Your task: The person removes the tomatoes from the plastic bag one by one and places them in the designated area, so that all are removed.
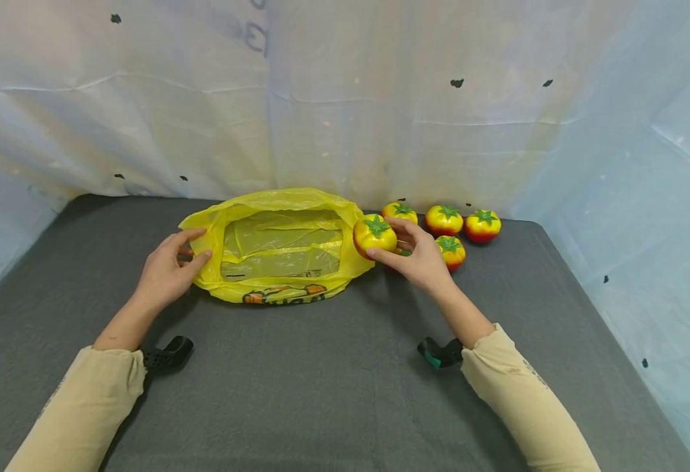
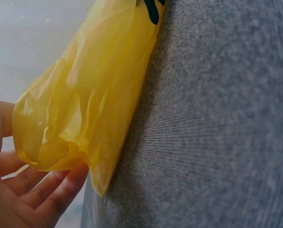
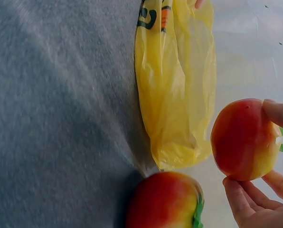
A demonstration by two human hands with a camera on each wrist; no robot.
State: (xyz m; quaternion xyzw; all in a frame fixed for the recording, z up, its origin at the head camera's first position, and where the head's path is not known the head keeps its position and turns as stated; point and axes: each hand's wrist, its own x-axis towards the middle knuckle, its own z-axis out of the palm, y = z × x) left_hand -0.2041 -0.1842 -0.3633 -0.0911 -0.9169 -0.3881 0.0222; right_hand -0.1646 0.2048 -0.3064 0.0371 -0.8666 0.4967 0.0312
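Note:
A yellow plastic bag (image 1: 286, 196) lies with its mouth spread wide, and dark and orange print shows on its near side. My left hand (image 1: 170, 265) holds its left rim, thumb and fingers about the crumpled plastic (image 2: 61, 118). Between the thumb and fingers of my right hand (image 1: 418, 255) is a red-and-yellow tomato (image 1: 374, 235) with a green star-shaped top. That tomato is raised beside the bag's right rim; in the right wrist view, the held tomato (image 3: 246, 140) is apart from another tomato (image 3: 165, 202) below.
Several similar tomatoes (image 1: 482, 226) sit on the dark grey table (image 1: 297, 380), right of the bag, one partly hidden behind my right hand. A pale plastic sheet (image 1: 333, 98) hangs along the back edge, with another (image 1: 645, 196) on the right.

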